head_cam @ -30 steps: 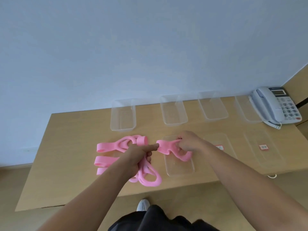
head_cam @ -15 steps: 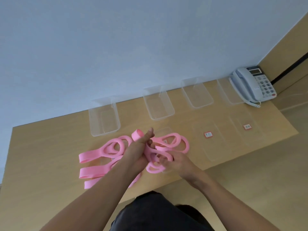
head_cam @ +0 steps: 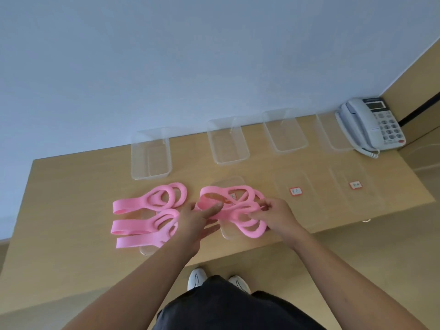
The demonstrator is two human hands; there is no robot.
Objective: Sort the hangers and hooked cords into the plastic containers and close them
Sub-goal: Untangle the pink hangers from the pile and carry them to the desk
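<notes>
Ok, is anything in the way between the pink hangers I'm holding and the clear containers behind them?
Nothing visible: only bare table lies between the pink hangers and the open containers, and no lids cover them.

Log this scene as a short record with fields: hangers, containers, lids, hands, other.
hangers: left bunch of pink looped plastic hangers lies on the tan wooden table; right bunch in hand
containers: four clear rectangular plastic containers, open, empty, in a row at the back
lids: clear flat plastic lids lying off, two under the hangers
left hand: rests on right bunch, grip unclear
right hand: pinches a loop of right bunch
other: grey desk telephone, back right
</notes>
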